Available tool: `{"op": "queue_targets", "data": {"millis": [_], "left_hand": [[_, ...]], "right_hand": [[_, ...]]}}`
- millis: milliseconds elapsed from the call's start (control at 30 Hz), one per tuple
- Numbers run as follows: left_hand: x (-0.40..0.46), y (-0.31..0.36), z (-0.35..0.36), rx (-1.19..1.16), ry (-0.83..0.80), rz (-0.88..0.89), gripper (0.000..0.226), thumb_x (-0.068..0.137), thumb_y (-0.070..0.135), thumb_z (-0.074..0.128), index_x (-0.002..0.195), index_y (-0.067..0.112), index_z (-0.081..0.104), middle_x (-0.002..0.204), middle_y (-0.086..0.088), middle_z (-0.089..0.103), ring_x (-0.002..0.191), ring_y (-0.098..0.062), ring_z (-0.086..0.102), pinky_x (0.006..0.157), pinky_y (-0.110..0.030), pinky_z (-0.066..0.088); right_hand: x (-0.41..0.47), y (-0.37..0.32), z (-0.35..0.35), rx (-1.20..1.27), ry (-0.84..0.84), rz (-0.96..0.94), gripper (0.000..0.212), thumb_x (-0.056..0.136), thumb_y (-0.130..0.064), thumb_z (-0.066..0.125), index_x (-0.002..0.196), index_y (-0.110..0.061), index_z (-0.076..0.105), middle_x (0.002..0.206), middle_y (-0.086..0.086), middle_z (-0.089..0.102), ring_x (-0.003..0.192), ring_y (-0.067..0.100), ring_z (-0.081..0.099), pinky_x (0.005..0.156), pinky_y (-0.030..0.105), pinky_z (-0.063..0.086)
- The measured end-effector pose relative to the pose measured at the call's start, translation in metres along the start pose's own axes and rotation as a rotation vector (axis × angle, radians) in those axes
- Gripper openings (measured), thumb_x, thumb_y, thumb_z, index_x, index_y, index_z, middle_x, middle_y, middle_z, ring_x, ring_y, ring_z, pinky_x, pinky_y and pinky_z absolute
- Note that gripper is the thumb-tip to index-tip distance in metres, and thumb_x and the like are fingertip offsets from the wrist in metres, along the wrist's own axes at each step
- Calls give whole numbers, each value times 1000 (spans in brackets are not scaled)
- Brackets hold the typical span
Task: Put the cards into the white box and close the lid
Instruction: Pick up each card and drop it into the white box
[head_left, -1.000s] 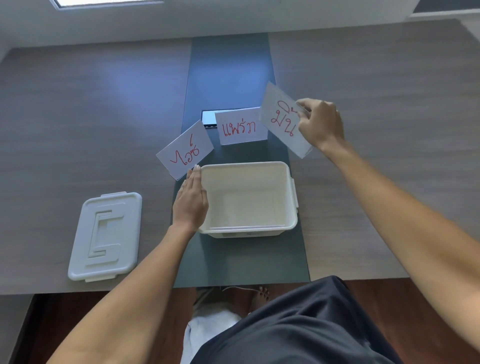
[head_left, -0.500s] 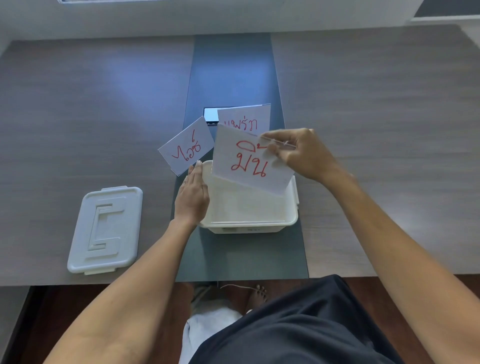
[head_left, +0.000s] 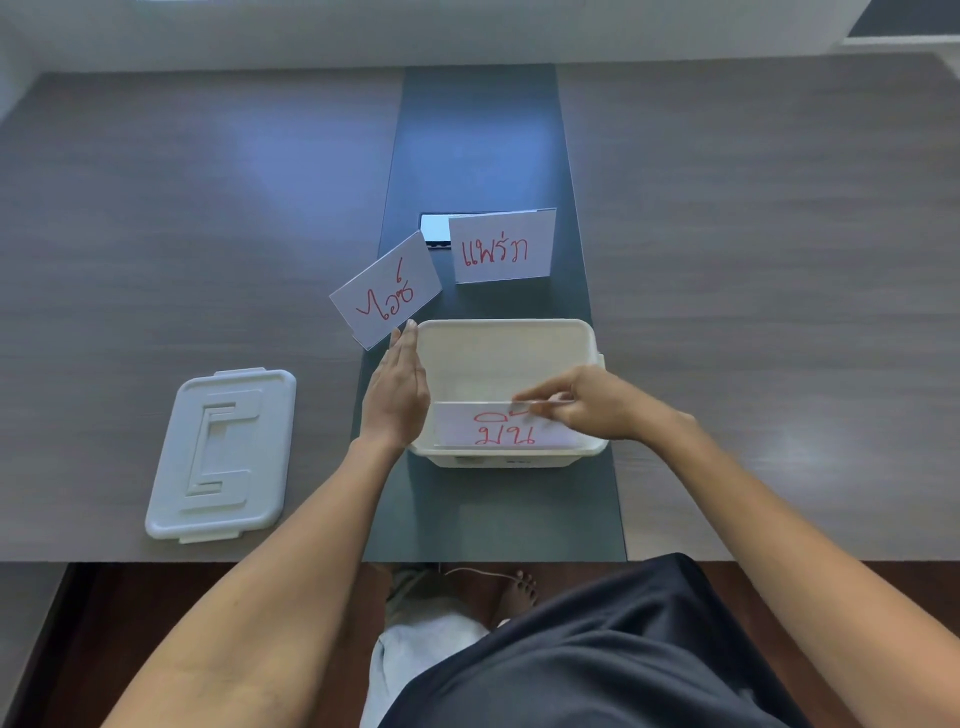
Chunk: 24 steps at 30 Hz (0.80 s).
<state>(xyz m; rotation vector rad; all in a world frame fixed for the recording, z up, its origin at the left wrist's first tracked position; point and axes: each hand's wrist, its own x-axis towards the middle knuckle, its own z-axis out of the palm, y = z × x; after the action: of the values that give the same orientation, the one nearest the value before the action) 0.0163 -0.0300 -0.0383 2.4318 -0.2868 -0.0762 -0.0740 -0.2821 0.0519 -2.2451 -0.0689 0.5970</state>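
The open white box (head_left: 506, 330) sits on the dark centre strip of the table. My right hand (head_left: 589, 408) pinches the top edge of a white card with red writing (head_left: 498, 428), which stands inside the box against its near wall. My left hand (head_left: 397, 389) rests flat against the box's left side, fingers straight. Two more red-lettered cards stand behind the box: a tilted one (head_left: 387, 291) at the back left and an upright one (head_left: 501, 247) straight behind. The white lid (head_left: 223, 452) lies flat on the table to the left.
A small dark device (head_left: 434, 231) lies behind the cards, partly hidden by them. The grey wood table (head_left: 753, 260) extends wide on both sides. Its near edge runs just below the box, with my lap and feet underneath.
My right hand carried the card from above the back right of the box down into it. The left hand stayed against the box's side.
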Motion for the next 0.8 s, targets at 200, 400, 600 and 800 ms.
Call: {"op": "queue_targets", "data": {"millis": [200, 400, 600, 800], "left_hand": [[0, 0, 1, 4, 4, -14, 51, 105, 17, 25, 156, 18, 22, 163, 1, 25, 152, -15, 15, 122, -41, 23], [-1, 1, 1, -7, 2, -20, 51, 105, 17, 26, 156, 19, 22, 163, 2, 24, 152, -15, 15, 122, -41, 23], [-1, 2, 0, -9, 8, -21, 51, 105, 18, 27, 156, 20, 23, 163, 3, 25, 152, -15, 15, 121, -42, 25], [-1, 4, -2, 6, 17, -20, 52, 104, 15, 27, 155, 19, 24, 162, 3, 26, 152, -14, 16, 121, -41, 24]], "right_hand": [[7, 13, 20, -56, -199, 51, 35, 96, -18, 52, 120, -35, 71, 124, -13, 69, 116, 7, 63, 107, 30, 46], [11, 14, 16, -84, -266, 55, 34, 98, -23, 50, 127, -31, 67, 130, -13, 66, 122, 10, 59, 110, 32, 42], [32, 1, -16, 15, 73, -68, 32, 100, -25, 55, 130, -21, 65, 127, -9, 68, 119, 7, 62, 109, 32, 45], [79, -4, -44, -115, 279, -148, 51, 102, -27, 51, 151, -21, 39, 159, -2, 32, 151, 16, 21, 123, 36, 17]]}}
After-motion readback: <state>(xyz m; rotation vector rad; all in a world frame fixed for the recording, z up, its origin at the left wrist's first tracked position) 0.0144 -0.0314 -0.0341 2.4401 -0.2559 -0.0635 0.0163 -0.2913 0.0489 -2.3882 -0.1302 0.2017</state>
